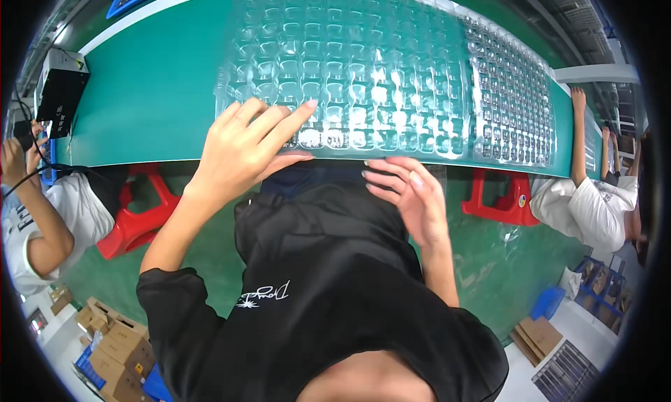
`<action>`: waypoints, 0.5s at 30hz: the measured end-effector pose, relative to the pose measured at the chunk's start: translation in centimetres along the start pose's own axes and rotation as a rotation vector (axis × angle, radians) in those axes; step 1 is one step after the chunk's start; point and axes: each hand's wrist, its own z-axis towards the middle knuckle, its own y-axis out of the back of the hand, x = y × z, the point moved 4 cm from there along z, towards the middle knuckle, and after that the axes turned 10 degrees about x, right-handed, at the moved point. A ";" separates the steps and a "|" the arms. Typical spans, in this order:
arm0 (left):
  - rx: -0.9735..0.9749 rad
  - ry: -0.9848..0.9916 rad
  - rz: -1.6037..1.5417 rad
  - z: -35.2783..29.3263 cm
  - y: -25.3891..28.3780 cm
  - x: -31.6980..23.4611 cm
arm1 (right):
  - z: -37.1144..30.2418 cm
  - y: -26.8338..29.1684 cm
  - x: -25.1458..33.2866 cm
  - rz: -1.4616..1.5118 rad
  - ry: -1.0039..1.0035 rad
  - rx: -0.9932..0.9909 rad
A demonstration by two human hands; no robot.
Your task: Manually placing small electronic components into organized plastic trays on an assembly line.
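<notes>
On the green worktop lies a large clear plastic blister tray (342, 73) with rows of moulded pockets. A second clear blister tray (514, 94) adjoins its right side; whether their edges overlap I cannot tell. My left hand (255, 136) rests over the near left part of the large tray, fingers stretched out and touching its pockets. Its thumb lies apart from the fingers, along the near edge of the worktop. My right hand (416, 199) hovers just before that edge, below the tray, fingers loosely bent and apart, holding nothing.
The green worktop (147, 101) curves across the view. A black-and-white box (61, 94) stands at its left end. Red stools (143, 217) are on both sides, with a person (49, 220) at left and people at right. Cardboard boxes (119, 353) are stacked behind at lower left.
</notes>
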 end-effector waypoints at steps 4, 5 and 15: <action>-0.004 0.034 0.005 0.2 1.6 0.2 | 1.3 -1.6 -1.5 0.212 0.111 -0.024; -0.024 0.001 -0.002 0.0 2.2 0.1 | 1.5 -1.7 -1.9 0.260 0.126 -0.031; 0.053 -0.013 -0.065 -2.3 4.0 0.6 | 5.2 -5.4 -1.9 0.457 0.176 0.282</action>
